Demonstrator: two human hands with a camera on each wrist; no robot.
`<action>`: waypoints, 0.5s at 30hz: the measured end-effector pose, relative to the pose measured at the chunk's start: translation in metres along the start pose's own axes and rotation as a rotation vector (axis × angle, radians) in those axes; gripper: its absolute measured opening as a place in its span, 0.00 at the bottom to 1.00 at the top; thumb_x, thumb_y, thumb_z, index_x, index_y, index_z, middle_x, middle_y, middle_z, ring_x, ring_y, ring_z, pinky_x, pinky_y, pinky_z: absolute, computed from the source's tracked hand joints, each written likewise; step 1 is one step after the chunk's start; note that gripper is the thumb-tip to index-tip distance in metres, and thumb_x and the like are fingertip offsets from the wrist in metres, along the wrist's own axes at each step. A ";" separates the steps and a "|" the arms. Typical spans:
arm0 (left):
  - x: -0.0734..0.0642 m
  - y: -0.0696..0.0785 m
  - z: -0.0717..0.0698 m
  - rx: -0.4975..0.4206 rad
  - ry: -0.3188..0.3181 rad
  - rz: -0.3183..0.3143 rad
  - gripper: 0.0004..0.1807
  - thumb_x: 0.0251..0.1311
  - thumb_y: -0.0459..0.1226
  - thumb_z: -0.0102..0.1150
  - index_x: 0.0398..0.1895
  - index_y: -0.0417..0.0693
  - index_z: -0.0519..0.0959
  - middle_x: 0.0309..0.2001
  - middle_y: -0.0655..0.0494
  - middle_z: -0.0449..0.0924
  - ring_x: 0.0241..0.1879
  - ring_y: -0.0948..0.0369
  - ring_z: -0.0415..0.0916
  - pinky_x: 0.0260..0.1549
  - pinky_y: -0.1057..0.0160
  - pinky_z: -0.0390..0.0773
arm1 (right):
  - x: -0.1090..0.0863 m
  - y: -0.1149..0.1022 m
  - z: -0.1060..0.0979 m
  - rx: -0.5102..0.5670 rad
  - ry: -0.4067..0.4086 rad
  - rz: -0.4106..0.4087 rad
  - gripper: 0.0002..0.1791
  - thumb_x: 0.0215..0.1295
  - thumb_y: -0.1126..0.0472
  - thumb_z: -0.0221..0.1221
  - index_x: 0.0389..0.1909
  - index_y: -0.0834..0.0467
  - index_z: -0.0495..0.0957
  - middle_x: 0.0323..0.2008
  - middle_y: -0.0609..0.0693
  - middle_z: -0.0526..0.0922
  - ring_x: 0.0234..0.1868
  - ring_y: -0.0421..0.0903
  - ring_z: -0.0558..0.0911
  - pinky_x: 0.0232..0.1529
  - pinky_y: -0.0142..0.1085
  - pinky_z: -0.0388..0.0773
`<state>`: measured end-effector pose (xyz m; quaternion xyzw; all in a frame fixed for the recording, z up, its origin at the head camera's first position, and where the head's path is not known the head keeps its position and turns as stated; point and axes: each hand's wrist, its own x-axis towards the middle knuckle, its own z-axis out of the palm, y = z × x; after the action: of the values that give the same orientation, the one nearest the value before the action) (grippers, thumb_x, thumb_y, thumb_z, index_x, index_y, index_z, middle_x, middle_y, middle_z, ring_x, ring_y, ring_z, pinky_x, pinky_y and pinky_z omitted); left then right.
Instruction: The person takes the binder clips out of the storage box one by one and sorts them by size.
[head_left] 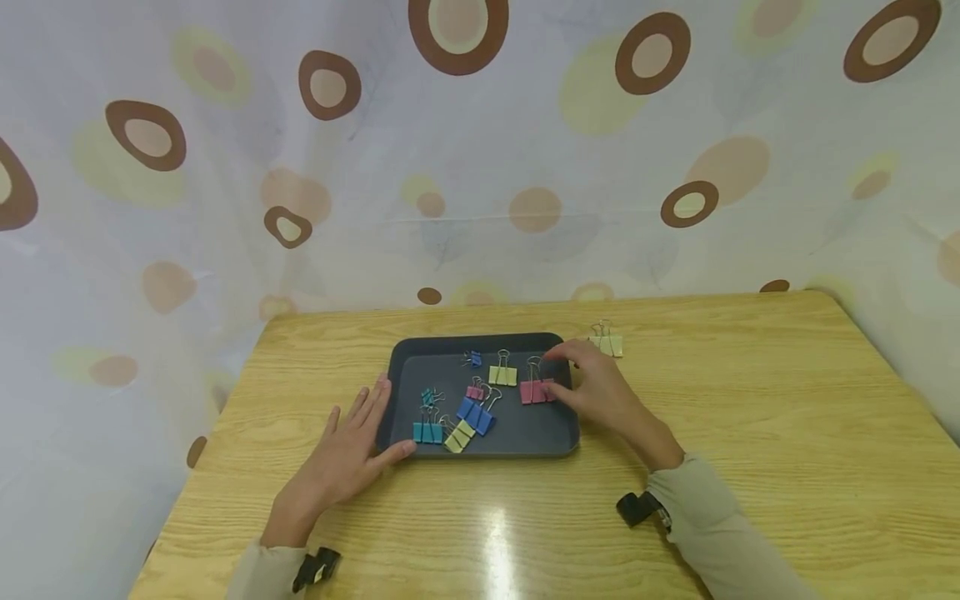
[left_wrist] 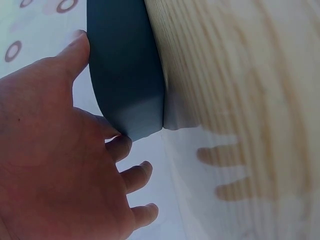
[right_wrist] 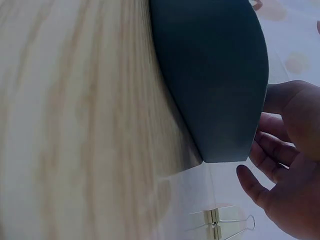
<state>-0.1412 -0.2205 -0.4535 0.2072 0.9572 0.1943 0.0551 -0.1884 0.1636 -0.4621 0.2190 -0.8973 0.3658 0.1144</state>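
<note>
My left hand (head_left: 341, 458) lies at the left end of the dark grey tray (head_left: 517, 437), fingers spread, its thumb by the near rim and its fingertips along the left side. At the tray's right end, my right hand (head_left: 603, 396) reaches over the rim. Its thumb meets the right end of a red-pink binder clip (head_left: 531, 392), while the index finger is apart from the thumb, near the wire handles. In the right wrist view, the tray wall hides the thumb and index tips of the right hand (right_wrist: 300, 145).
Inside the tray lie yellow (head_left: 502, 377), blue (head_left: 476, 415) and teal (head_left: 427, 432) binder clips, with several smaller ones among them. Another yellow clip (head_left: 611, 344) rests on the wooden table (head_left: 750, 400) behind the right hand. A patterned curtain (head_left: 480, 150) hangs along the back.
</note>
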 end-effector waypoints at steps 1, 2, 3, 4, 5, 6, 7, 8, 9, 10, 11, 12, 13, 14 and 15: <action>0.000 0.000 0.000 -0.001 -0.001 -0.002 0.53 0.71 0.63 0.53 0.84 0.42 0.43 0.83 0.48 0.39 0.80 0.41 0.42 0.70 0.26 0.40 | 0.001 0.000 0.001 -0.019 -0.008 -0.006 0.20 0.56 0.66 0.75 0.49 0.66 0.83 0.49 0.59 0.84 0.55 0.59 0.80 0.59 0.56 0.76; 0.000 0.000 0.000 -0.003 -0.001 -0.003 0.53 0.71 0.63 0.53 0.84 0.42 0.43 0.83 0.47 0.39 0.80 0.41 0.42 0.71 0.27 0.40 | 0.002 -0.001 0.002 -0.034 -0.019 -0.014 0.20 0.56 0.65 0.76 0.49 0.66 0.83 0.49 0.59 0.84 0.55 0.60 0.79 0.60 0.56 0.75; 0.000 0.000 -0.001 -0.004 -0.001 -0.005 0.53 0.71 0.63 0.53 0.84 0.43 0.43 0.83 0.47 0.39 0.80 0.41 0.42 0.71 0.27 0.40 | 0.002 -0.002 0.003 -0.048 -0.029 -0.022 0.20 0.56 0.65 0.76 0.48 0.66 0.83 0.49 0.59 0.84 0.55 0.60 0.79 0.60 0.57 0.75; 0.000 -0.001 -0.001 -0.005 0.000 -0.006 0.53 0.71 0.63 0.53 0.84 0.43 0.43 0.83 0.48 0.39 0.80 0.41 0.42 0.71 0.27 0.40 | 0.003 -0.002 0.004 -0.057 -0.040 -0.024 0.20 0.55 0.65 0.76 0.48 0.66 0.83 0.48 0.60 0.83 0.55 0.60 0.78 0.60 0.57 0.75; 0.000 -0.001 -0.001 -0.004 0.001 -0.006 0.53 0.71 0.63 0.53 0.84 0.43 0.43 0.83 0.47 0.39 0.80 0.41 0.42 0.71 0.27 0.40 | 0.004 -0.003 0.005 -0.069 -0.055 -0.026 0.20 0.55 0.64 0.76 0.48 0.66 0.83 0.48 0.59 0.83 0.55 0.61 0.78 0.60 0.57 0.75; 0.000 -0.001 -0.001 -0.002 0.001 -0.006 0.53 0.71 0.63 0.53 0.84 0.42 0.43 0.83 0.47 0.39 0.80 0.40 0.42 0.71 0.27 0.40 | 0.004 -0.003 0.006 -0.080 -0.072 -0.028 0.21 0.55 0.64 0.76 0.48 0.67 0.83 0.48 0.59 0.83 0.55 0.61 0.78 0.60 0.57 0.75; 0.000 -0.001 -0.001 -0.001 0.000 -0.006 0.53 0.71 0.63 0.53 0.84 0.42 0.43 0.83 0.47 0.39 0.80 0.40 0.42 0.71 0.27 0.40 | 0.005 -0.003 0.008 -0.091 -0.088 -0.032 0.21 0.55 0.64 0.76 0.48 0.67 0.83 0.48 0.59 0.84 0.54 0.60 0.79 0.59 0.56 0.75; 0.000 -0.001 -0.001 0.002 -0.001 -0.006 0.53 0.71 0.63 0.53 0.84 0.42 0.43 0.83 0.47 0.39 0.80 0.40 0.42 0.71 0.27 0.41 | 0.006 -0.003 0.009 -0.098 -0.104 -0.035 0.21 0.55 0.64 0.76 0.48 0.67 0.82 0.47 0.59 0.84 0.53 0.60 0.79 0.58 0.56 0.76; 0.000 -0.001 -0.001 0.004 -0.003 -0.007 0.53 0.71 0.63 0.53 0.84 0.42 0.43 0.83 0.47 0.39 0.80 0.40 0.42 0.71 0.27 0.41 | 0.006 -0.003 0.010 -0.102 -0.119 -0.031 0.22 0.55 0.64 0.77 0.48 0.67 0.82 0.47 0.59 0.84 0.53 0.59 0.79 0.58 0.55 0.76; 0.000 -0.001 0.000 0.004 -0.005 -0.008 0.53 0.71 0.63 0.53 0.84 0.42 0.43 0.83 0.47 0.39 0.80 0.40 0.42 0.71 0.27 0.41 | 0.006 -0.003 0.011 -0.104 -0.133 -0.028 0.22 0.55 0.63 0.77 0.49 0.67 0.82 0.47 0.58 0.84 0.52 0.59 0.79 0.58 0.54 0.76; 0.000 0.000 0.000 0.004 -0.007 -0.008 0.53 0.71 0.63 0.53 0.84 0.42 0.43 0.83 0.47 0.39 0.80 0.40 0.42 0.71 0.27 0.41 | 0.007 -0.003 0.012 -0.108 -0.146 -0.030 0.22 0.55 0.63 0.77 0.49 0.67 0.82 0.46 0.57 0.85 0.52 0.58 0.80 0.57 0.53 0.77; 0.000 0.000 0.000 0.003 -0.007 -0.008 0.53 0.71 0.63 0.53 0.84 0.42 0.43 0.83 0.47 0.39 0.80 0.41 0.42 0.71 0.27 0.41 | 0.007 -0.004 0.013 -0.111 -0.155 -0.031 0.22 0.56 0.63 0.77 0.49 0.66 0.82 0.46 0.57 0.85 0.52 0.57 0.80 0.57 0.53 0.77; 0.000 0.000 0.000 0.002 -0.006 -0.007 0.53 0.71 0.63 0.53 0.84 0.42 0.43 0.83 0.47 0.39 0.80 0.41 0.42 0.71 0.27 0.41 | 0.007 -0.004 0.013 -0.111 -0.163 -0.029 0.22 0.56 0.63 0.77 0.49 0.66 0.82 0.46 0.56 0.85 0.51 0.56 0.80 0.56 0.52 0.77; 0.000 0.000 0.000 0.003 -0.005 -0.006 0.53 0.71 0.63 0.53 0.84 0.42 0.43 0.83 0.48 0.39 0.80 0.41 0.43 0.71 0.27 0.41 | 0.007 -0.005 0.013 -0.110 -0.170 -0.027 0.22 0.56 0.63 0.77 0.49 0.65 0.82 0.46 0.56 0.85 0.51 0.56 0.80 0.56 0.52 0.77; 0.000 0.000 0.000 0.002 -0.002 -0.005 0.53 0.70 0.63 0.53 0.84 0.42 0.43 0.83 0.48 0.39 0.80 0.41 0.43 0.71 0.27 0.41 | 0.007 -0.005 0.013 -0.109 -0.176 -0.022 0.22 0.56 0.63 0.77 0.49 0.65 0.82 0.46 0.55 0.85 0.52 0.56 0.80 0.56 0.51 0.77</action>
<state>-0.1415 -0.2208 -0.4532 0.2049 0.9580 0.1928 0.0564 -0.1930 0.1487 -0.4654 0.2535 -0.9200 0.2945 0.0510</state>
